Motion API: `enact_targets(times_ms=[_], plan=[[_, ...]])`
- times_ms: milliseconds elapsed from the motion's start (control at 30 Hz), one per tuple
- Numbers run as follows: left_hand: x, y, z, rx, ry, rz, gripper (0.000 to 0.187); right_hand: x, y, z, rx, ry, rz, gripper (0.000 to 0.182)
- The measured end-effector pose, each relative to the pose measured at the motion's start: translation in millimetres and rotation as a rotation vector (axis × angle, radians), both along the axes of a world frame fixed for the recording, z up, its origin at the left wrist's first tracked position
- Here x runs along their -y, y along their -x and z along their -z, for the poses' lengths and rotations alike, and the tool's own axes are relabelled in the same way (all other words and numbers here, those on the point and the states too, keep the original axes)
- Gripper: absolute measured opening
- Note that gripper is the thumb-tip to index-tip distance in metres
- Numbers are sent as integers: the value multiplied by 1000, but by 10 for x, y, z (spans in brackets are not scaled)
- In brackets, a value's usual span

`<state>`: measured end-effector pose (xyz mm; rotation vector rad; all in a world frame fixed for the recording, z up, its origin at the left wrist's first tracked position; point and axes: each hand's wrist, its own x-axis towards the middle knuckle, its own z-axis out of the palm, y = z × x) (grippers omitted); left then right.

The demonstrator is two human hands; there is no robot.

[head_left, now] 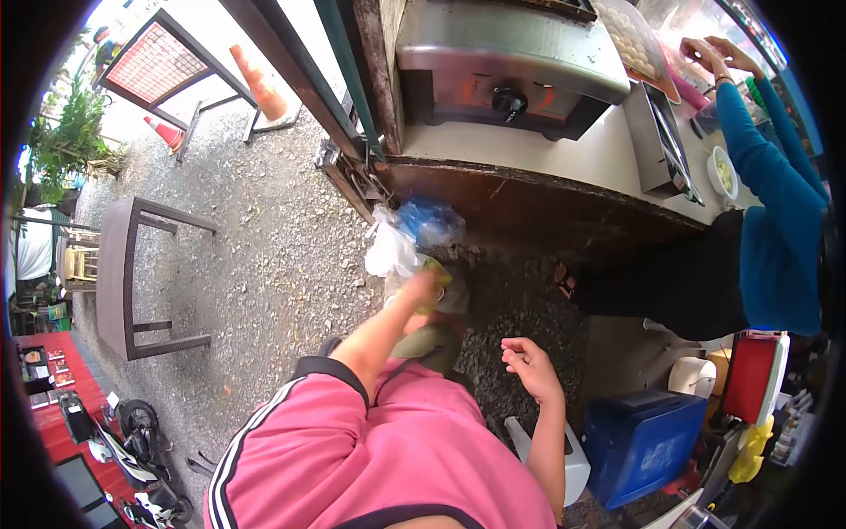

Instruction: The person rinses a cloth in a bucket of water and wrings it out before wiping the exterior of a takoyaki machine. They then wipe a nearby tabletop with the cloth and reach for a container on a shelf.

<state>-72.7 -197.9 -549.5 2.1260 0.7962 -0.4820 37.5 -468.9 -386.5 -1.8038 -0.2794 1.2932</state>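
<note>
My left hand [425, 289] is reaching down low, blurred, its fingers curled at a yellow-green thing [434, 267] whose kind I cannot tell. Close beside it hang a white plastic bag [389, 249] and a blue plastic bag [430, 221], at the lower edge of the stall counter. My right hand [531, 368] is held out over the gravel with fingers loosely bent and apart, nothing in it. A blue storage box [648, 445] stands to the right of that hand.
A metal gas stove [511, 66] sits on the counter [493, 148]. At the right, a person in teal sleeves [749, 132] works near a white bowl [723, 173] and a tray of round pale pieces [624, 37]. A brown table [117, 278] and a traffic cone [260, 84] stand leftward.
</note>
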Motion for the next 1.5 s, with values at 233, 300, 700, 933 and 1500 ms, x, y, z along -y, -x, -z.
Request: enact_targets(times_ms=[233, 300, 700, 933, 1500], plan=[[1065, -513, -709, 418, 721, -52, 64, -171, -18, 734, -444, -444, 865, 50], [911, -394, -947, 261, 1081, -233, 57, -175, -114, 981, -479, -425, 795, 45], [-278, 433, 313, 335, 678, -1288, 31, -1683, 82, 1324, 229, -194, 317, 33], [-665, 1204, 941, 519, 703, -916, 23, -2464, 941, 1678, 479, -109, -44, 31], [-974, 912, -23, 627, 1332, -1359, 46, -2458, 1170, 1597, 585, -260, -272, 46]])
